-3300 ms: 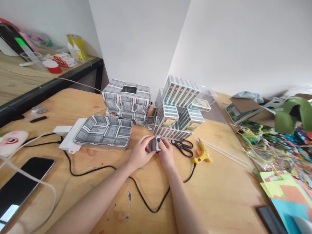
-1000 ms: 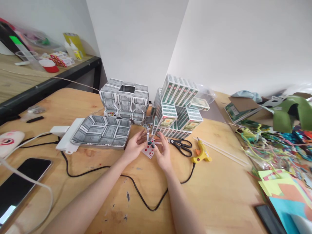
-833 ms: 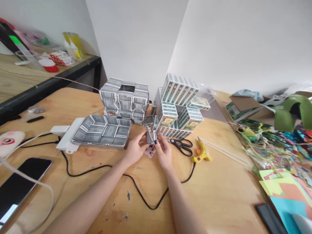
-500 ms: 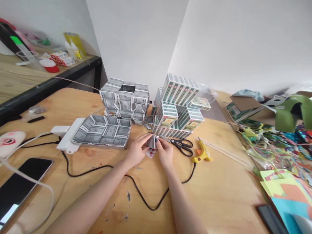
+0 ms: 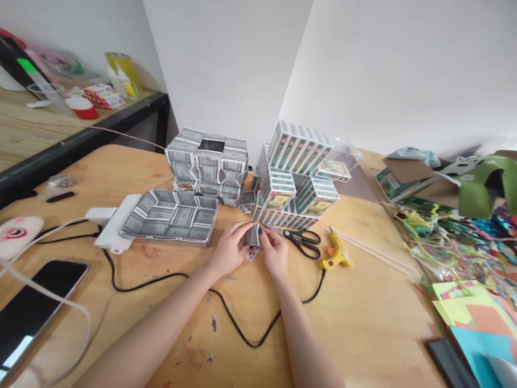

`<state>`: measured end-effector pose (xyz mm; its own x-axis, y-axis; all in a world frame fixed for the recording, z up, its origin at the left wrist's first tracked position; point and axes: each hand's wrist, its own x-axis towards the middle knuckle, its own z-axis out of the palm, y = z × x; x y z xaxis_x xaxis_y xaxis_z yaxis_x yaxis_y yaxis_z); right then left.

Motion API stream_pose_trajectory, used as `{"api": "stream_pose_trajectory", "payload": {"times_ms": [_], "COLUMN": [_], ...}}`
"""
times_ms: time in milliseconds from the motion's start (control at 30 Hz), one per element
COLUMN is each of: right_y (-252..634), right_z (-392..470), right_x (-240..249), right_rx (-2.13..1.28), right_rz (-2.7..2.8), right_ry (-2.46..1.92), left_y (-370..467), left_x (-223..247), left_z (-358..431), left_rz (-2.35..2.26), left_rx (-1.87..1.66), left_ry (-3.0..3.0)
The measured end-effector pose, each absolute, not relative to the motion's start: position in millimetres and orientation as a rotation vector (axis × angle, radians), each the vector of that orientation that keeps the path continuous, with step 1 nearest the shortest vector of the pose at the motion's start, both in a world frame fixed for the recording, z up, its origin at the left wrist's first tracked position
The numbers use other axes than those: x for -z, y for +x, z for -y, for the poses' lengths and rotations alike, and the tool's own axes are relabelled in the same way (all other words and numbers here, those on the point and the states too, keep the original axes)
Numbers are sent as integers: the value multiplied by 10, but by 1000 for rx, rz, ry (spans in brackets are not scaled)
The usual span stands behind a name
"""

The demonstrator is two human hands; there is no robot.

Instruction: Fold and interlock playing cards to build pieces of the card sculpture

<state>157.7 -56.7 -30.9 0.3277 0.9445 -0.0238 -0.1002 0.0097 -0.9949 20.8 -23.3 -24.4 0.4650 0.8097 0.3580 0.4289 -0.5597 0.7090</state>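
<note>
Between my two hands is a grey-backed playing card [image 5: 252, 236], bent into a curve. My left hand [image 5: 229, 250] grips its left side, fingers over the top. My right hand [image 5: 275, 252] pinches its right edge. Under it a face-up playing card [image 5: 251, 255] with red marks lies partly hidden on the table. Black-handled scissors [image 5: 306, 242] rest just right of my right hand, and a yellow glue gun [image 5: 336, 251] lies beyond them. Behind my hands stand a tray made of cards [image 5: 173, 215], a box built of cards [image 5: 208, 167] and stacked card packs [image 5: 297, 172].
A black cable [image 5: 250, 345] loops across the table in front of my forearms. To the left are a white power strip [image 5: 115, 226] and a phone [image 5: 44, 302]. Coloured paper [image 5: 476, 318] and tangled craft strips [image 5: 448, 242] cover the right side. White sticks [image 5: 371, 250] lie past the glue gun.
The card between my hands has become more curved, its back turned more toward me. My hands have barely shifted; everything else stays in place.
</note>
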Motion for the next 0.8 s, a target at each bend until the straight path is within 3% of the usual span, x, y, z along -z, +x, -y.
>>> {"api": "stream_pose_trajectory", "payload": {"times_ms": [267,600,800], "right_y": [1630,1611,1617], "right_z": [567,549,572], "right_x": [260,313,226], "right_rx": [-1069,-1457,-1515], "right_rz": [963,762,759], "right_ry": [-1248,-1022,-1009], "left_y": [207,212,201], "left_x": [255,246,246], "left_z": [229,245,236], "left_rz": [-1035,-1094,-1074], "left_rx": [-980,-1048,-1056], "left_ry": [2195,2213,2232]}}
